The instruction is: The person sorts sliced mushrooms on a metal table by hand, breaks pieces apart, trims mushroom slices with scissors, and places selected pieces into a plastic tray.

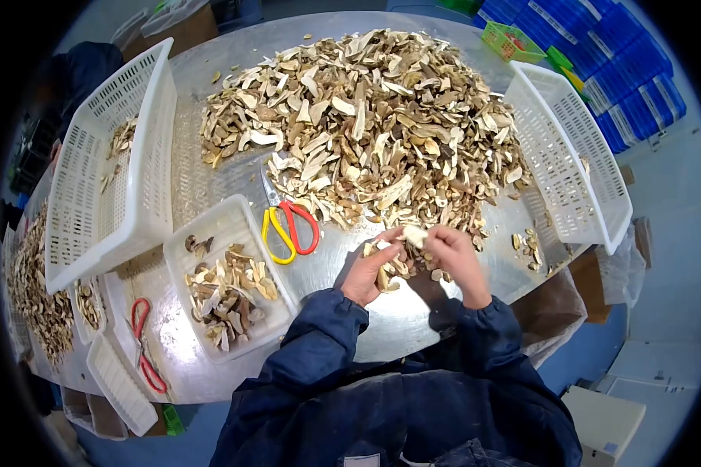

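A large heap of sliced dried mushrooms [389,117] covers the middle of the metal table. At its near edge, my left hand [364,274] is closed around several mushroom slices, partly hidden by the thumb. My right hand [458,261] pinches a pale mushroom slice [415,236] just beside the left fingertips. Scissors with one yellow and one red handle [291,226] lie left of my hands, blades toward the heap. Left of those, a white tray [288,300] holds a small pile of mushroom slices [230,292].
White perforated baskets stand tilted on the left [152,210] and right [557,148]. Red-handled scissors [142,342] and a white lid-like tray [121,389] lie at the lower left. Blue crates [600,62] are stacked at the back right, near a green basket [512,43]. Another person's dark sleeve [89,70] shows far left.
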`<state>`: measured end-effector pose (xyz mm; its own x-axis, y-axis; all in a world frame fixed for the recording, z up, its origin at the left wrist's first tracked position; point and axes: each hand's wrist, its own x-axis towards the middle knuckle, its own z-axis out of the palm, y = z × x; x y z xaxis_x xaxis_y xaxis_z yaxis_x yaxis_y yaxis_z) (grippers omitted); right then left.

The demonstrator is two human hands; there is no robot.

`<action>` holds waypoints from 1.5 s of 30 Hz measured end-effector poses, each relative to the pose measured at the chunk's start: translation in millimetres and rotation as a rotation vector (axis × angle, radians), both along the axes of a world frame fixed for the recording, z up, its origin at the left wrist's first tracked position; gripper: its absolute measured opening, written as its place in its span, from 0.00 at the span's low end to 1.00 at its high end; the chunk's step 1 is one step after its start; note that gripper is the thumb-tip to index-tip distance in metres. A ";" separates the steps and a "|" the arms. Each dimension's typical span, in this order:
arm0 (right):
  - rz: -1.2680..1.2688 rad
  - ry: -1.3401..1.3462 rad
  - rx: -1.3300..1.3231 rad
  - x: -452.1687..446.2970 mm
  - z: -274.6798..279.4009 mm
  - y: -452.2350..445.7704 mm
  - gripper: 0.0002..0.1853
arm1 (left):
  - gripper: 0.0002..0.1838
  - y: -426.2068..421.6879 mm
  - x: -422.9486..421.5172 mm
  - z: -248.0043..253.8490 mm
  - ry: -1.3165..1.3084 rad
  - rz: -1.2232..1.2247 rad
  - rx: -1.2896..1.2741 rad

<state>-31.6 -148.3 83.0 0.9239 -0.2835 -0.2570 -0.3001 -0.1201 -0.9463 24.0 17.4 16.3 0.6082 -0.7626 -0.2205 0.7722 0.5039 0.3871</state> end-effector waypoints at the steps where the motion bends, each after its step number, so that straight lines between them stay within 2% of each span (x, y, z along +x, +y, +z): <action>1: 0.038 -0.008 -0.028 -4.5 -2.4 4.5 0.07 | 0.17 -0.4 -0.8 5.8 -0.017 -0.016 0.012; 6: 0.080 -0.049 -0.176 -15.5 3.2 18.5 0.08 | 0.18 1.3 -3.2 -3.9 -0.107 -0.112 0.053; 11: -0.050 -0.119 0.036 -16.6 -11.9 28.6 0.05 | 0.15 0.9 -2.6 -6.3 -0.074 -0.082 0.028; 15: -0.068 -0.166 -0.191 -11.5 -25.0 29.0 0.07 | 0.14 -1.2 -4.0 -7.4 -0.029 -0.061 0.076; 19: -0.019 -0.173 -0.124 -10.3 -21.7 28.2 0.06 | 0.13 -0.6 -3.1 -8.8 -0.023 -0.063 0.027; 23: 0.024 -0.103 0.079 -13.6 -19.3 21.6 0.05 | 0.13 -1.6 -3.1 -11.2 0.061 -0.065 -0.001; 26: 0.017 -0.117 0.107 -16.1 -15.6 18.9 0.04 | 0.13 -0.8 2.8 -16.4 0.135 -0.042 -0.024; 27: 0.000 -0.109 -0.001 -16.8 -17.2 16.8 0.05 | 0.13 0.6 4.3 -14.5 0.146 -0.045 -0.022; 30: -0.060 -0.034 0.026 -21.3 -17.4 14.4 0.06 | 0.13 2.5 2.2 -12.1 0.235 -0.039 -0.032; 33: -0.020 -0.021 -0.097 -27.8 -22.0 14.2 0.07 | 0.11 0.6 1.2 -14.4 0.363 0.048 -0.107; 37: 0.040 0.043 -0.162 -39.1 -22.0 15.4 0.08 | 0.12 3.8 4.6 -14.4 0.448 0.133 -0.380; 40: -0.074 -0.138 -0.574 -39.4 -15.2 26.8 0.12 | 0.12 3.7 7.2 -12.2 0.590 0.242 -0.419; 41: -0.101 -0.154 -0.730 -39.9 -11.7 29.8 0.17 | 0.12 4.3 7.7 -11.2 0.589 0.229 -0.474; 45: 0.041 -0.110 -0.358 -35.6 -8.1 51.7 0.15 | 0.10 4.5 7.2 -12.0 0.547 0.190 -0.505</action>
